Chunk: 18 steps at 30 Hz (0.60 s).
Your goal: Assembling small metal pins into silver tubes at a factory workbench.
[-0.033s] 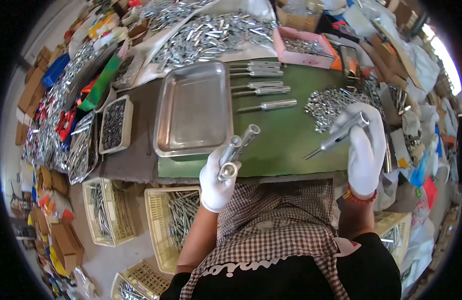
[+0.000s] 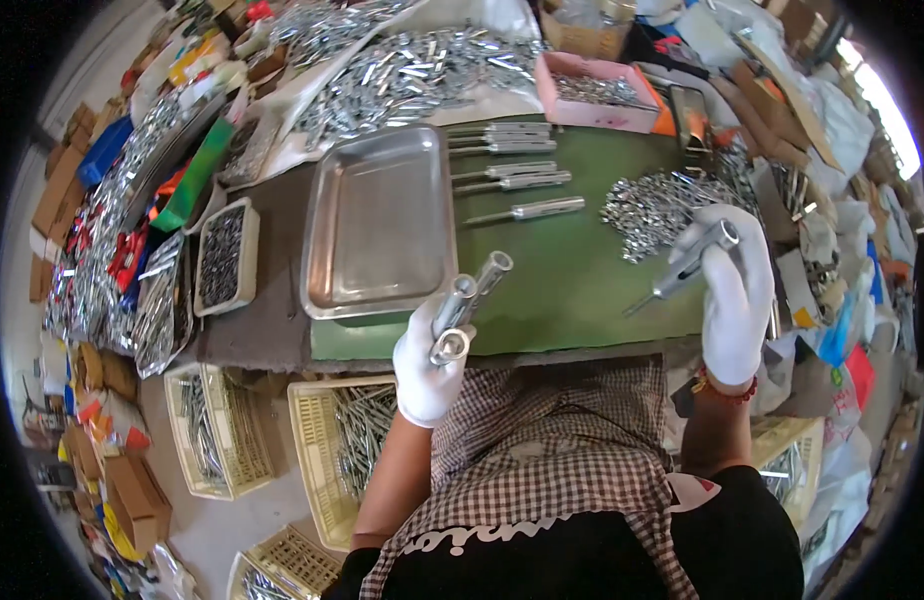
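Note:
My left hand point(image 2: 429, 372), in a white glove, is closed around several shiny metal tubes point(image 2: 452, 305) near the front edge of the table, open ends facing up. At the right, my gloved right hand point(image 2: 734, 290) grips a metal tube with a thin rod point(image 2: 682, 272); the rod points down and left over the green mat. Similar rod-ended tubes point(image 2: 522, 182) lie in a row on the mat, beyond and between my hands. Small metal parts point(image 2: 642, 212) are heaped just left of and beyond my right hand.
An empty steel tray point(image 2: 382, 220) lies left of the row. Farther back are a pink box point(image 2: 594, 112) of small parts and a large pile of metal pieces point(image 2: 422, 80). A tub point(image 2: 227, 255) of dark screws stands left. Yellow crates point(image 2: 317, 450) sit below the table.
My right hand has moved slightly right over the mat, and the thin rod's tip with it. The view has shifted a little. Both hands keep their hold.

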### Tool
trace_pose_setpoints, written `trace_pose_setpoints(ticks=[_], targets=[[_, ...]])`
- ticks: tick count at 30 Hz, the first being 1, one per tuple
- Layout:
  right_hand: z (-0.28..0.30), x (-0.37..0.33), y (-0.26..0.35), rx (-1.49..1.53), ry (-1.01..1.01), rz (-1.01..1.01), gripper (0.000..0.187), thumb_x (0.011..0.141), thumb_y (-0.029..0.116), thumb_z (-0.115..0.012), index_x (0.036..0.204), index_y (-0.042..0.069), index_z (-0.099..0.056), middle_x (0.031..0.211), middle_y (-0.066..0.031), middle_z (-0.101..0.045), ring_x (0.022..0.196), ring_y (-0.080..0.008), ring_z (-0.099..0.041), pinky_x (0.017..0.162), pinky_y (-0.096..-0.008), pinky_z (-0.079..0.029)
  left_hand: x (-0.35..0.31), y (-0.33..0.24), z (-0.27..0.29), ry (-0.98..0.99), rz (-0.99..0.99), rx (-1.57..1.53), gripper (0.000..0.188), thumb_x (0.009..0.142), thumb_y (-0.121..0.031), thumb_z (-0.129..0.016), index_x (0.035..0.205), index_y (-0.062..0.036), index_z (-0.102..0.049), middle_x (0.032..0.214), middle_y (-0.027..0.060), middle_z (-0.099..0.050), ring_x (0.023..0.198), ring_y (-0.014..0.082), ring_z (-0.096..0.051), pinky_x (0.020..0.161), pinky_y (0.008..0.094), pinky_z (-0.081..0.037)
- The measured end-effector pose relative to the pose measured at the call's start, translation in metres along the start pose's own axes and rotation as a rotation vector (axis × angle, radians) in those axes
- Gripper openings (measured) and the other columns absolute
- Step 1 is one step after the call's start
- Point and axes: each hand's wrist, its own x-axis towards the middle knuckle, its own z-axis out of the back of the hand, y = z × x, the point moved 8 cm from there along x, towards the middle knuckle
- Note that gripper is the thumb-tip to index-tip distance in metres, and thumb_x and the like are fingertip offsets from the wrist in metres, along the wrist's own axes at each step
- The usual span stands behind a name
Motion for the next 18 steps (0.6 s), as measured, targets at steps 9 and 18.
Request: trace_pose_setpoints(ticks=[9,18], targets=[[0.164,-0.052,-0.046,-0.386,-0.383,-0.347,0.025,0.096,0.015,-0.051,0.117,0.003,-0.056,0.086,-0.001,-0.055,0.058,-0.0036,-0.045,0.053,-0.0198,-0.039,0.033,-0.054,-0.063,0.335,-0.248,0.389,0.042,0.075,-0.005,-0.066,0.115,-0.0103,-0.055,0.089,0.0131,-0.065,0.074,0.0324,-0.065,0.065,0.0387,-0.052],[0.526,-0.295,-0.105,-1.465,-0.639,-0.499,0.031,0.097,0.017,-0.05,0.123,0.002,-0.055,0.131,-0.0132,-0.057,0.115,-0.02,-0.058,0.097,-0.0347,-0.043,0.062,-0.043,-0.117,0.525,-0.316,0.736,0.041,0.077,-0.01,-0.066,0.116,-0.0125,-0.054,0.097,0.012,-0.065,0.078,0.0328,-0.065,0.068,0.0398,-0.053]])
